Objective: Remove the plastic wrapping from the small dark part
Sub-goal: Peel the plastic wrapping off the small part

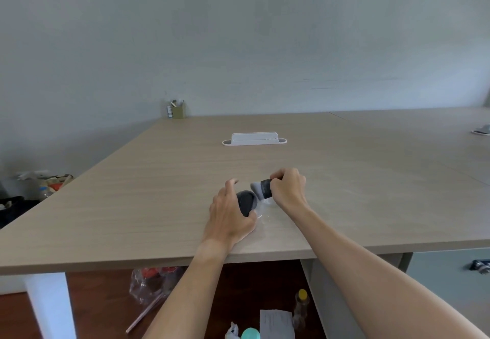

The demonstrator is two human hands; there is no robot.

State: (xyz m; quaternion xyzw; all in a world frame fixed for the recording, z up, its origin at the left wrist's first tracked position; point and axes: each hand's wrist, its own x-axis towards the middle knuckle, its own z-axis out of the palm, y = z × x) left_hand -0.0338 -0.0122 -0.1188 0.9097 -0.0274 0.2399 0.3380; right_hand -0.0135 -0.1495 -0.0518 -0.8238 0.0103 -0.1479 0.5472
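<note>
- While both hands worked just below the middle of the frame, the small dark part sat under the left hand, low over the desk near its front edge.
- Clear plastic wrapping showed as crumpled, shiny film between the two hands, touching the desk; whether any still clung to the dark part could not be told.
- Judged progress: unwrapping under way, film seemingly loosened, full separation not confirmed.
- Left hand's fingers curved half-open over the rounded dark part, thumb at its near side; grip looked light.
- Right hand was closed in a fist around a dark cylinder with a pale grey end, pointed toward the left hand.
- A white holder lay well apart, further back on the desk.
</note>
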